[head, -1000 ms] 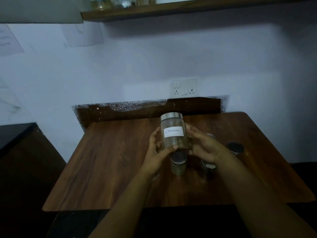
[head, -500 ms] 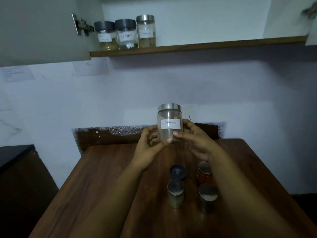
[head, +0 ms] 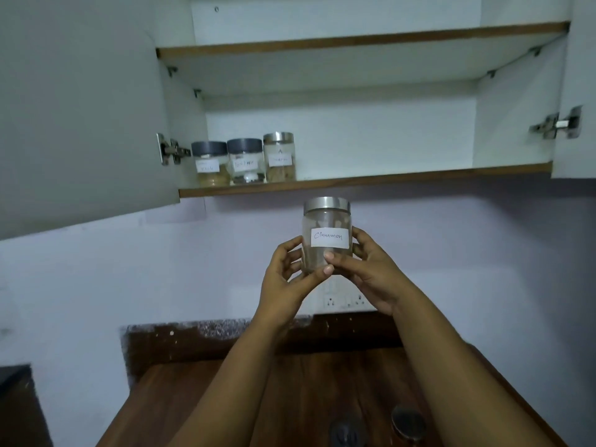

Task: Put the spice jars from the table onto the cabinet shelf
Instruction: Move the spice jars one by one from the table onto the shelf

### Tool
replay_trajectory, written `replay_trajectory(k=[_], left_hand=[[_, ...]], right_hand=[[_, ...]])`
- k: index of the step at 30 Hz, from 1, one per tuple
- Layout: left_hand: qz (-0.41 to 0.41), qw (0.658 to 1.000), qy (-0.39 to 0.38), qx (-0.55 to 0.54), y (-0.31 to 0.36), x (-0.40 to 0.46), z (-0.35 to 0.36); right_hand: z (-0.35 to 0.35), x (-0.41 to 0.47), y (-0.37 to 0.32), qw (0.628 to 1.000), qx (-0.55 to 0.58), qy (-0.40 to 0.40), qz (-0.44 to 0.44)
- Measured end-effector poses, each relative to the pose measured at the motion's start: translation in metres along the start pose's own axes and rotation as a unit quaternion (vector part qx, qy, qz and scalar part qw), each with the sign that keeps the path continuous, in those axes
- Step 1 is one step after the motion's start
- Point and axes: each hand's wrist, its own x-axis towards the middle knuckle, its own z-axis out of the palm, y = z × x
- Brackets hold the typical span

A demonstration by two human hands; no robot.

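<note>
Both hands hold the cinnamon jar [head: 326,235] upright at frame centre, just below the front edge of the cabinet shelf [head: 419,177]: the left hand [head: 287,282] curls round its lower left side, and the right hand [head: 371,272] wraps its right side with the thumb across the front. The likely trouble is the steel lid clipping that shelf edge on the way up. It could also knock the three labelled jars [head: 245,161] standing at the shelf's left end.

Three jars [head: 245,161] stood side by side at the shelf's [head: 387,179] left end; below it, both hands [head: 325,275] held the cinnamon jar [head: 326,235] above the counter [head: 316,382]
</note>
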Motion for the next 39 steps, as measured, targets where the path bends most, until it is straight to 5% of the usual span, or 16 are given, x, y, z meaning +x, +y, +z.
replay_trajectory(k=[14,25,27,30,33,39], left_hand=[[0.139,0.990,-0.015,-0.004,0.046,0.108,-0.028],[0.236,0.964,-0.002,0.125,0.045,0.196,-0.033],[0.289,0.935,0.038,0.200,0.037,0.211,-0.034],[0.400,0.830,0.152,0.357,0.016,0.231,-0.042],[0.389,0.765,0.272,0.436,-0.013,0.239,-0.052],[0.410,0.702,0.266,0.518,-0.054,0.255,-0.068]], right_hand=[[0.021,0.098,-0.071,0.992,-0.034,-0.004,-0.121],[0.007,0.177,-0.107,0.975,-0.184,0.017,-0.120],[0.002,0.190,-0.110,0.977,-0.189,0.025,-0.093],[-0.008,0.207,-0.111,0.968,-0.240,0.055,-0.056],[-0.014,0.221,-0.108,0.940,-0.335,0.063,-0.019],[-0.017,0.250,-0.101,0.927,-0.366,0.067,0.052]])
